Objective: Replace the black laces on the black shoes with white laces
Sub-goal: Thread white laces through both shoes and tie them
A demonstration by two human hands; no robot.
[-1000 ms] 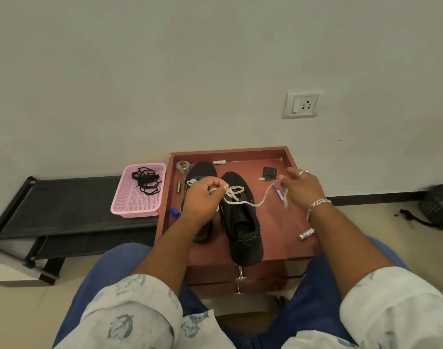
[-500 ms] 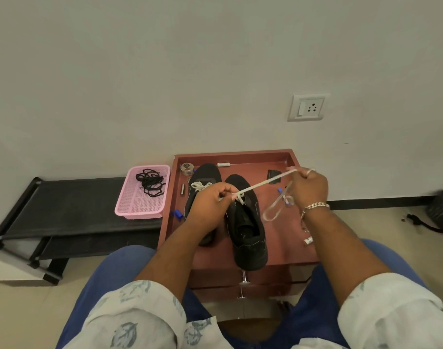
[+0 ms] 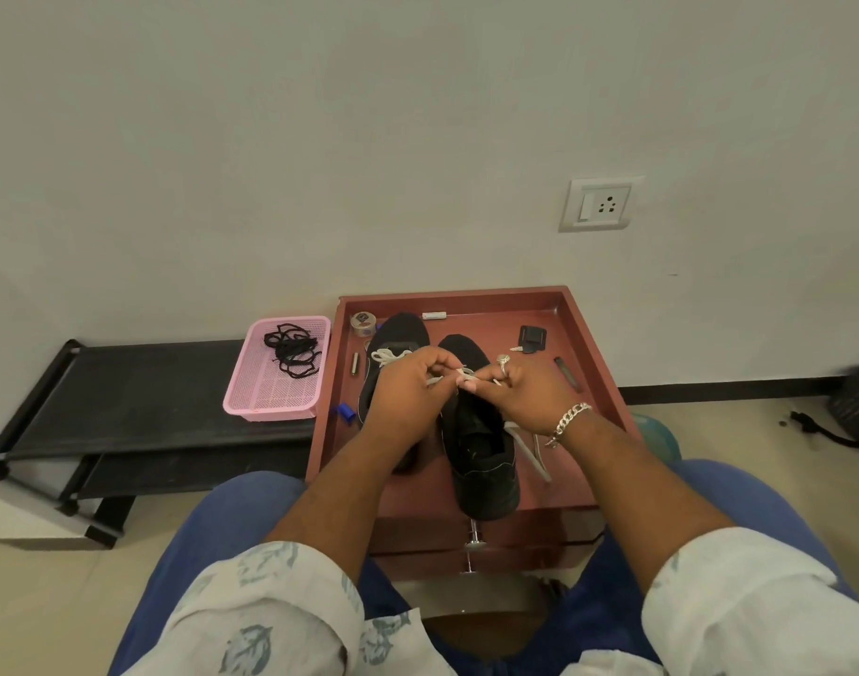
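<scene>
Curled fingertips of the left hand and right hand are pinching a flat woven white lace over the right shoe, a matte black shoe lying heel toward the person, toe pointing at the wall, on the glossy red-brown tray beside the left shoe; the lace's tails are trailing right.

A big plain white wall fills the top. On it sits a white switch and socket plate. A dark strip runs along the bottom of the wall on the right. The floor is pale and smooth. A low black rack with two shelves stands by the wall on the left. A red-brown wooden drawer unit stands in the middle, against the wall. The light is soft and even.
</scene>
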